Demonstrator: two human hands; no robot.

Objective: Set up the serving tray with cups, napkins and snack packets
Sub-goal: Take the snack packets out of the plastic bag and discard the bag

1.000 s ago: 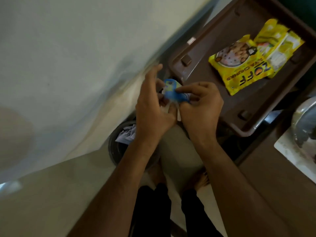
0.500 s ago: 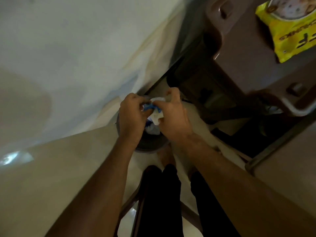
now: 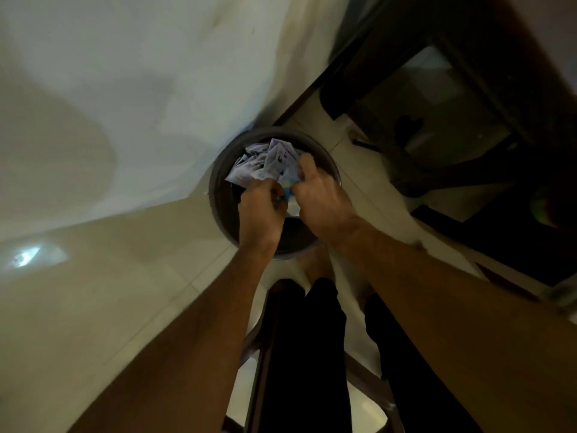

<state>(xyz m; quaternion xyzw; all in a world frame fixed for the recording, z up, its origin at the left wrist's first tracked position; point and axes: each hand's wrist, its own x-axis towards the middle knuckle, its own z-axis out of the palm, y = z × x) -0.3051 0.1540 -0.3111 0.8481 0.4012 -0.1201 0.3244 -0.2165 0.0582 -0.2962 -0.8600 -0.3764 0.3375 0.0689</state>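
My left hand (image 3: 260, 210) and my right hand (image 3: 323, 198) are pinched together on a small blue and white packet (image 3: 288, 190), held right over a round dark waste bin (image 3: 218, 195) on the floor. Most of the packet is hidden between my fingers. Crumpled white paper (image 3: 265, 164) fills the far side of the bin. The serving tray and the yellow snack packets are out of view.
The bin stands against a pale wall (image 3: 140, 73) on a light tiled floor (image 3: 93, 276). A dark table frame (image 3: 452, 120) rises at the upper right. My legs in dark trousers (image 3: 312, 354) are below.
The view has tilted down, so the brown tray and yellow packets have left the frame. Both hands have lowered with the blue packet to just above the bin.
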